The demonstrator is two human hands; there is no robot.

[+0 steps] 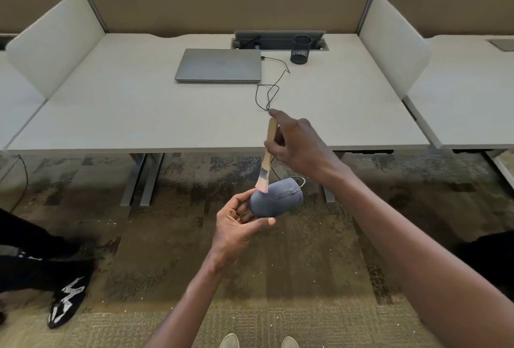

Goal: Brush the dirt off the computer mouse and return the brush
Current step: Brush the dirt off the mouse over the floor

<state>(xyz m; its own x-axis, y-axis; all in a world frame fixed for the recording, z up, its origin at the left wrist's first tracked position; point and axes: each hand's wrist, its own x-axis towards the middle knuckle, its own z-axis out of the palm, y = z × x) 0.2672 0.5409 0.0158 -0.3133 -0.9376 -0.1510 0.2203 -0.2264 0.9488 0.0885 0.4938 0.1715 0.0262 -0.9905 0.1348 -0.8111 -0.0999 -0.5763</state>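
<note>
A dusty grey wired computer mouse [278, 198] is held out over the carpet, in front of the desk, by my left hand [241, 225], which grips its rear end. My right hand [299, 143] holds a small wooden-handled brush [266, 161] upright above it. The pale bristles touch the top rear of the mouse near my left fingers. The mouse's thin black cable [268, 94] runs up onto the desk and into the closed laptop.
A closed grey laptop [219, 65] lies on the pale desk [139, 114]. A black mesh pen cup [301, 49] stands by the cable hatch [279, 39]. Another person's leg and shoe [66, 303] are at the lower left. My shoes [258, 341] show at the bottom.
</note>
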